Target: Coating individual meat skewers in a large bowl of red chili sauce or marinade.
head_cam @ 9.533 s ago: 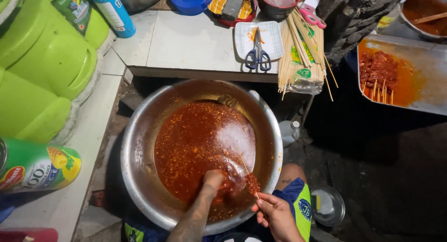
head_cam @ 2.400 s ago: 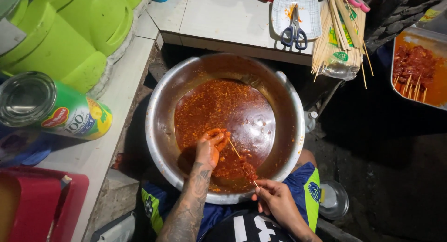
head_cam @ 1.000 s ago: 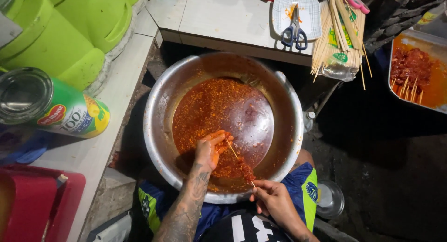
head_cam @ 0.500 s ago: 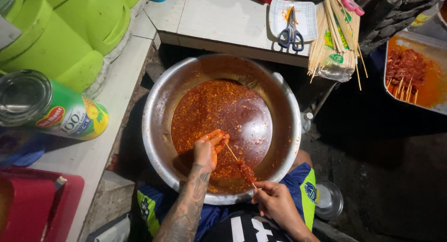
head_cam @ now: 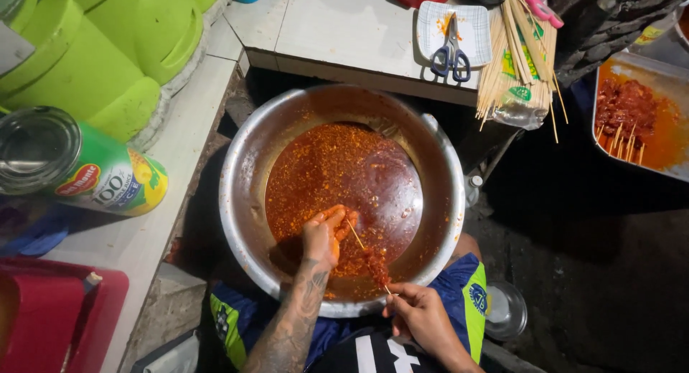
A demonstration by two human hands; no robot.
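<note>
1. Your right hand [head_cam: 423,317] pinched the near end of a thin wooden skewer [head_cam: 367,254], fingers closed on the stick just over the near rim of the bowl.
2. Your left hand [head_cam: 324,233] was down in the red sauce, fingers curled around the far tip of that skewer, apparently pressing a piece of meat [head_cam: 376,267] onto it; I could not tell whether the fingers fully gripped the piece.
3. The skewer ran slantwise between your 2 hands, with a short run of sauce-coated meat already threaded near the right-hand end and bare stick toward the left.
4. By my judgement this skewer was only partly loaded.
5. The big steel bowl [head_cam: 244,165] held mostly sauce, so little meat looked left to thread.
6. A tray [head_cam: 610,64] to the far right held finished skewers, while a bundle of unused sticks [head_cam: 520,53] lay on the counter beside scissors [head_cam: 448,50].
</note>
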